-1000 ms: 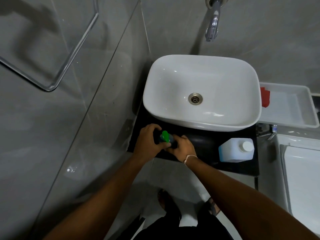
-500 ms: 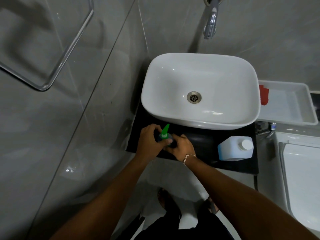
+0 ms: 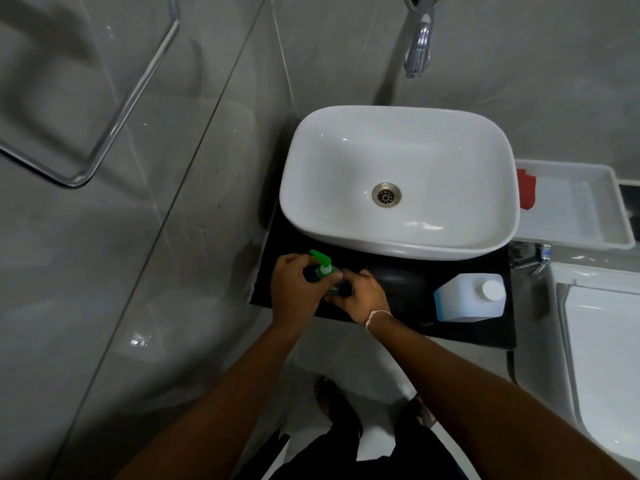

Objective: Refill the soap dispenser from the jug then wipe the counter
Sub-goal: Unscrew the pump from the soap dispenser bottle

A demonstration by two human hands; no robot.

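two hands on the soap dispenser (image 3: 323, 275) at the counter's (image 3: 408, 284) left front: my left hand (image 3: 294, 289) wraps the bottle, my right hand (image 3: 360, 297) pinches its collar. i'd brace it upright while unscrewing; the jug (image 3: 469, 299) waits capped, well right.

Setting: a small household bathroom. Evidence: white ceramic countertop basin (image 3: 398, 181), rounded-rectangular, with a metal drain (image 3: 386, 193) at its centre, seated on a narrow black table (image 3: 398, 278). Chrome wall-mounted tap (image 3: 419, 46) projects from grey marble-effect wall tiles (image 3: 519, 64) directly above the basin. Left: clear glass shower screen (image 3: 121, 237) carrying a bent chrome bar handle (image 3: 104, 133). Right: white plastic tray (image 3: 581, 216) beside the basin, and below it a white ceramic fixture (image 3: 606, 358), only partly in view. Pale glossy tiled floor (image 3: 346, 362) under the table.
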